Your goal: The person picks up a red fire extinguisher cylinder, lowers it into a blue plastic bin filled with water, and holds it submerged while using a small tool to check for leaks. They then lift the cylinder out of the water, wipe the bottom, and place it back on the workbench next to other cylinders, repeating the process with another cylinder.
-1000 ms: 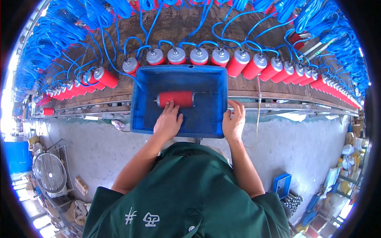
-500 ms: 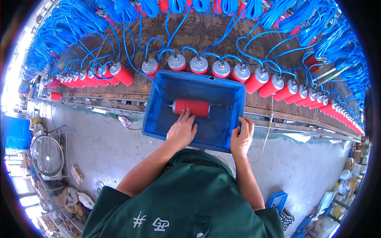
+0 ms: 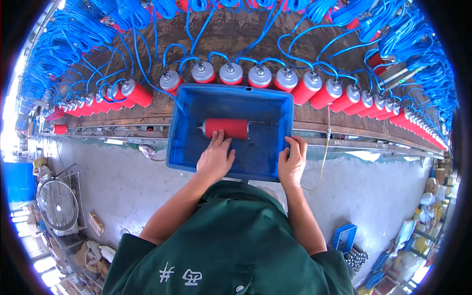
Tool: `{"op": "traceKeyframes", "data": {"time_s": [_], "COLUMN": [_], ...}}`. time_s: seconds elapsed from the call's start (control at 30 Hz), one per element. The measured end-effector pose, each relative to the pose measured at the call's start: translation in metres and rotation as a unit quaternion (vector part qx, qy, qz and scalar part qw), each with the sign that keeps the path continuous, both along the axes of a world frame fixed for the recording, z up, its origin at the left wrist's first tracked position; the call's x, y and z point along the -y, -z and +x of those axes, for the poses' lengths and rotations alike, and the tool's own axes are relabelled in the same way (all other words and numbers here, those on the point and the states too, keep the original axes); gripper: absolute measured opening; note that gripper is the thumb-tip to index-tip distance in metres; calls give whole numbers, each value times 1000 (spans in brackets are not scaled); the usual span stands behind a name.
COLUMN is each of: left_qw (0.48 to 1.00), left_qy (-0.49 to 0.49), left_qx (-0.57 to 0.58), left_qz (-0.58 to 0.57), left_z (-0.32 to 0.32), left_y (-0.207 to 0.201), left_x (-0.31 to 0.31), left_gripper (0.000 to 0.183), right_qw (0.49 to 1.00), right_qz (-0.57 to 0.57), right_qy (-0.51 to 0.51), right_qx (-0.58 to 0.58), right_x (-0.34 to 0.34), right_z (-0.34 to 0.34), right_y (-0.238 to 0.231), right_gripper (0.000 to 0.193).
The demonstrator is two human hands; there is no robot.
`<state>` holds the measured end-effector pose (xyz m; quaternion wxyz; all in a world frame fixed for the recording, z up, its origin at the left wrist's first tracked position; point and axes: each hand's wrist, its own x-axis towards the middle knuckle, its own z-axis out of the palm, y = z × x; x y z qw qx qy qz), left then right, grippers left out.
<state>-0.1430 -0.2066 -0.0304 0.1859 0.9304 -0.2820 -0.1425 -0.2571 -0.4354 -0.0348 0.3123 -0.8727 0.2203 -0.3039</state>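
A red cylinder (image 3: 233, 128) with silver ends lies on its side in a blue plastic tray (image 3: 173, 142). A thin rod or lead extends from its right end, and a small fitting sticks out at its left. My left hand (image 3: 213, 161) reaches over the tray's near side, its outstretched fingertips resting on the cylinder's lower left part. At the right wall of the tray, my right hand (image 3: 292, 161) grips the rim with bent fingers. Whether liquid fills the dark tray bottom, I cannot tell.
Behind the tray, a curved row of red cylinders (image 3: 305, 88) with silver caps lines the worn workbench (image 3: 226, 35). Blue cables (image 3: 275, 61) run from them to coiled bundles (image 3: 83, 34) farther back. A round fan (image 3: 58, 206) stands left; a blue crate (image 3: 345, 238) sits lower right.
The whole view has shifted, so bench, tray and hands appear slightly farther left and up. My hands keep the same places on the cylinder and the tray rim.
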Motion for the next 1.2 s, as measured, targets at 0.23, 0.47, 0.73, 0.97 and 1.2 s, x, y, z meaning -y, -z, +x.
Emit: {"op": "traceKeyframes", "data": {"time_s": [0.23, 0.47, 0.73, 0.97, 1.2], "left_qw": [1000, 1000, 1000, 1000, 1000], "left_qy": [-7, 5, 2, 0, 0], "left_qx": [-21, 4, -7, -7, -8], "left_qz": [-19, -4, -2, -2, -4], "left_z": [-1, 0, 0, -1, 0], "left_y": [-6, -1, -6, -7, -6], "left_x": [2, 1, 2, 2, 1], "left_gripper": [48, 48, 48, 49, 49], "right_qw": [1000, 1000, 1000, 1000, 1000], "right_qz": [7, -1, 11, -10, -16], "right_qy": [-2, -5, -5, -8, -12], "right_qx": [-2, 2, -12, 1, 6], "right_x": [0, 1, 0, 1, 1], "right_z": [-3, -2, -3, -2, -2], "right_y": [1, 3, 1, 3, 0], "right_gripper": [35, 35, 35, 33, 34]}}
